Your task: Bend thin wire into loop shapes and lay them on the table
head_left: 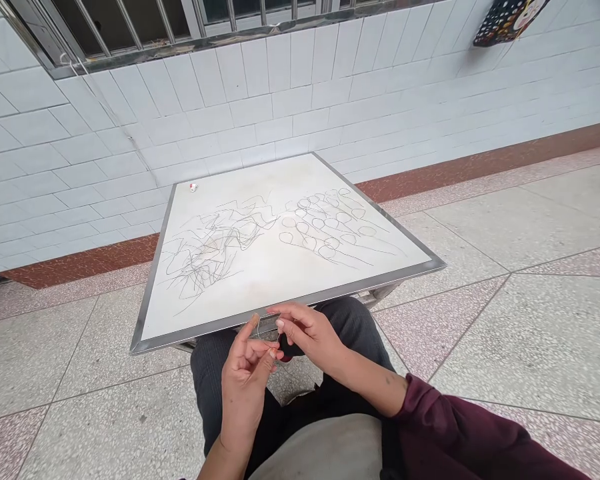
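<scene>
Above my lap, close to the table's front edge, my left hand (pixel 247 373) pinches a thin wire (pixel 259 328) between thumb and fingers, its index finger raised. The wire curves up between the two hands. My right hand (pixel 313 337) has thumb and index finger closed on the same wire, just above the left fingertips. On the white table (pixel 260 293) lies a loose tangle of bent wires (pixel 213 250) at the left. To its right, several wires with a round loop at one end (pixel 329 251) are spread out.
A small red and white object (pixel 193 187) sits at the table's far left corner. Behind stands a white tiled wall (pixel 280 87) with a barred window (pixel 180 20). A patterned bag (pixel 507 23) hangs at the upper right. The floor (pixel 545 327) is speckled stone tile.
</scene>
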Tool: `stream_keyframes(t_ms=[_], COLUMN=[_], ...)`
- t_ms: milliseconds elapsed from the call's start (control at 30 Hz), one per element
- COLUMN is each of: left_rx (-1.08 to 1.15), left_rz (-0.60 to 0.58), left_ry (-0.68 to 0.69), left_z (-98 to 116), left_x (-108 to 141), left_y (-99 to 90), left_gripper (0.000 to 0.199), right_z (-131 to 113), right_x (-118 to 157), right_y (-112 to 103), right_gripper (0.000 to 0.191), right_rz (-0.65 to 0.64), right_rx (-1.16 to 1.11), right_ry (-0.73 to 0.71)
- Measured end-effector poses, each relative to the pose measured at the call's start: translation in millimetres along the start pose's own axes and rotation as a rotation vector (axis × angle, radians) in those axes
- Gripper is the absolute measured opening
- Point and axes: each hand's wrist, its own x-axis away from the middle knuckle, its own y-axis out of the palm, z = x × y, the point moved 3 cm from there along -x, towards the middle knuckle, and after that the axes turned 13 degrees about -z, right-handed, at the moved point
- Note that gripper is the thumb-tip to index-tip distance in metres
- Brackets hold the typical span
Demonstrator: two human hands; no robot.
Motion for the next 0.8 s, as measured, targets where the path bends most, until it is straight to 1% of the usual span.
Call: stream_keyframes(t_ms=[100, 233, 433, 533, 600, 667, 800], left_rx=[0.03, 0.038, 0.004, -0.046, -0.082, -0.125, -0.285], left_rz=[-0.001, -0.044, 0.025, 0.027, 0.017, 0.017, 0.042], left_ry=[-0.003, 0.021, 0.027, 0.04, 0.034, 0.031, 0.062], left_z=[1, 0, -2, -3, -4, -4, -1], left_x=[2, 3, 2, 1, 1, 3, 6], left_y=[1.6, 2.4, 1.6, 1.2, 1.6, 2.6, 6.4], left_gripper=[0.059, 0.055, 0.051, 0.051, 0.053, 0.056, 0.062], right_z=[0, 2, 4, 3, 0, -3, -8], right_x=[0, 0, 0, 1, 1, 0, 0], right_y=[0, 1, 5, 5, 3, 1, -2], right_gripper=[0.025, 0.023, 0.022, 0.022, 0.021, 0.02, 0.02], right_rz=[0.024, 0.052, 0.045, 0.032, 0.032, 0.038, 0.032], right_rx=[0.003, 0.002, 0.001, 0.033, 0.136, 0.29, 0.584], right_ry=[-0.001, -0.002, 0.004, -0.022, -0.06, -0.116, -0.215])
